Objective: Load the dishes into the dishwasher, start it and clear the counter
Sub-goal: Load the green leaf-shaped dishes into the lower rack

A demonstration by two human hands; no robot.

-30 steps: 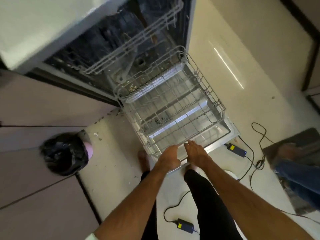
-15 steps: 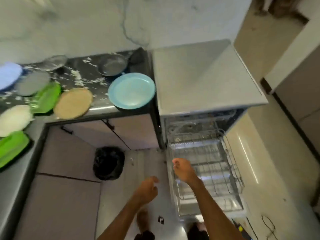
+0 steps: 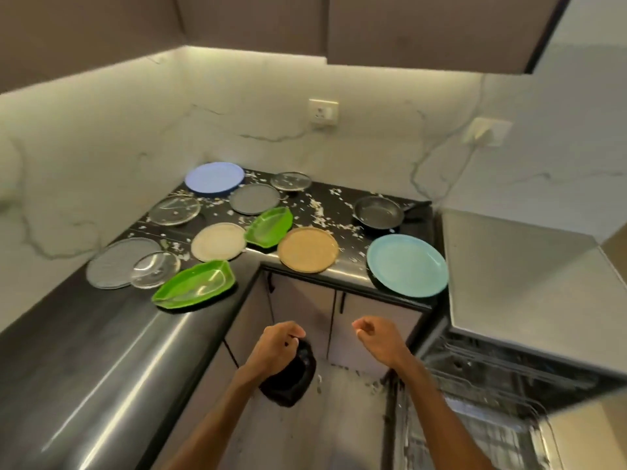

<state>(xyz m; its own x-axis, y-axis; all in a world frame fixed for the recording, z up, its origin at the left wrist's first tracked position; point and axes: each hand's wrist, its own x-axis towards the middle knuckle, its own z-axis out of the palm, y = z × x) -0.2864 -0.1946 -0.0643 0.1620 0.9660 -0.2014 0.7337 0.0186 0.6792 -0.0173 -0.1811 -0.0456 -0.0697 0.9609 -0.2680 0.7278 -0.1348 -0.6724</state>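
Several dishes lie on the black corner counter: a light blue plate at the right edge, a tan plate, a cream plate, two green trays, a grey plate, a purple plate, glass lids and a black frying pan. The open dishwasher stands at the right with its wire rack pulled out. My left hand and my right hand hang in the air below the counter, fingers loosely curled, holding nothing.
White food scraps litter the counter around the dishes. A black-lined bin stands on the floor under my left hand, in front of the grey cabinet doors. Two wall sockets sit on the marble backsplash.
Both hands have let go of the lower rack and risen. My view has swung up and left from the dishwasher to the counter with the dishes.
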